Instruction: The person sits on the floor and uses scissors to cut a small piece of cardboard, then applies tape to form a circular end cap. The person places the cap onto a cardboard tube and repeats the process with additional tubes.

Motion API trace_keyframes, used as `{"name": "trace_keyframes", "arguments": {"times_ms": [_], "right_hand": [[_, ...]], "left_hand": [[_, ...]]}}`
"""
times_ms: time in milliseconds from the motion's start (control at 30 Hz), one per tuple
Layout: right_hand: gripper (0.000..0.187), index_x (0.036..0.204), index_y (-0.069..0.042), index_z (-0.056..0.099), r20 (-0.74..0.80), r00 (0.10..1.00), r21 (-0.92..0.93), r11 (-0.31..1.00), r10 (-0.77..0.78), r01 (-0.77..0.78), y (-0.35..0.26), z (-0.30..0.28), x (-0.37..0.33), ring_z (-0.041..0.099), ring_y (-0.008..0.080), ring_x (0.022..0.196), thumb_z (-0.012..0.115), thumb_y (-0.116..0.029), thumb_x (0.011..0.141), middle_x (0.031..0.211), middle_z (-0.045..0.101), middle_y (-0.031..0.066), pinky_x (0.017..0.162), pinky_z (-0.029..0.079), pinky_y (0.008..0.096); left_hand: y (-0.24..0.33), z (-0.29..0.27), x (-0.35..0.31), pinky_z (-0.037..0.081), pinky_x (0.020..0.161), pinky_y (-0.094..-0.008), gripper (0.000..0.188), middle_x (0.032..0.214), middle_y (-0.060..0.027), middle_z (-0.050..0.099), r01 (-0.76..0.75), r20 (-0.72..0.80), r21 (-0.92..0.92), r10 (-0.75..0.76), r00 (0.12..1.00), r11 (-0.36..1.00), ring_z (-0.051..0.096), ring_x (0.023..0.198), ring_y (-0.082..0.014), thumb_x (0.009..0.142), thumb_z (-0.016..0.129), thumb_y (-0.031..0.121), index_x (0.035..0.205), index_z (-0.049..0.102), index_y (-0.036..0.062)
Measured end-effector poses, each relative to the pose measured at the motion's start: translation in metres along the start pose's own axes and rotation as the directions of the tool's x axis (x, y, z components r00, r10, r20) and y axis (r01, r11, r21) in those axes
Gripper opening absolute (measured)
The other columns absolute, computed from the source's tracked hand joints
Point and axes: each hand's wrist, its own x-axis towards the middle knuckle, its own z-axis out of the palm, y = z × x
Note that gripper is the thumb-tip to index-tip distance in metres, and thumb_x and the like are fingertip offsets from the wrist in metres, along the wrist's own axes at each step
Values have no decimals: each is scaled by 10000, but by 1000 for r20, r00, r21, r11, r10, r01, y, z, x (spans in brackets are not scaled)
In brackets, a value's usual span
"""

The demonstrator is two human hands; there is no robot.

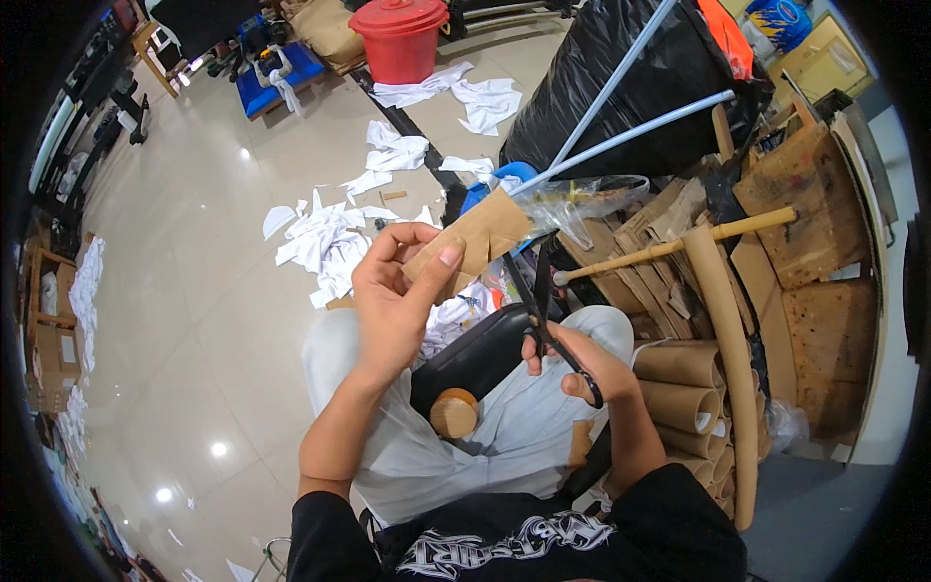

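Cardboard piece (482,236) sits pinched in your left hand (393,296), thumb on its face, fingers curled behind, held up over your lap. Your right hand (579,364) is closed through the handles of black scissors (539,306), blades parted and pointing up just below the cardboard's lower edge. Cardboard tubes (684,388) stack just right of your knee.

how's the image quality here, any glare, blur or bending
Head view: evenly lit indoors; ceiling lights glare as bright spots on the glossy floor. Fisheye bends the pipes and darkens the rim. The left hand with its cardboard piece and the right hand on the scissors look sharp.
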Motion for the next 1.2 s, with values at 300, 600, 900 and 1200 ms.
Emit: {"name": "trace_keyframes", "arguments": {"times_ms": [300, 600, 900, 1200], "right_hand": [[458, 1040, -12, 586, 94, 995, -314, 949, 27, 4, -20, -32, 6, 614, 182, 716, 788, -379, 853, 786, 605, 64, 685, 491, 330], [465, 962, -21, 606, 88, 991, -327, 943, 97, -63, -28, -35, 8, 605, 173, 681, 791, -437, 868, 736, 606, 67, 650, 479, 320], [541, 868, -33, 602, -11, 1000, -337, 941, 18, -20, -17, -31, 9, 506, 139, 604, 785, -542, 858, 665, 547, 39, 562, 411, 317], [604, 763, -43, 567, -43, 998, -350, 935, 43, -56, -22, -30, 9, 433, 113, 552, 784, -602, 838, 593, 476, 14, 505, 344, 302]], "left_hand": [[4, -6, 5, 568, 738, -249, 236, 972, -91, 711, 20, 116, 141, -36, 993, 990, 680, 847, -112, 912, 769, 64, 1082, 670, -66], [6, -10, 9, 582, 768, -265, 237, 975, -99, 722, 10, 145, 174, -36, 989, 985, 702, 873, -128, 899, 779, 49, 1078, 675, -68], [4, -9, 12, 588, 762, -264, 255, 976, -114, 728, -2, 154, 211, -31, 988, 977, 708, 865, -134, 904, 785, 79, 1082, 680, -71], [3, -6, 10, 604, 763, -278, 260, 976, -130, 733, -22, 143, 217, -10, 990, 976, 719, 866, -148, 906, 784, 82, 1083, 679, -76]]}}
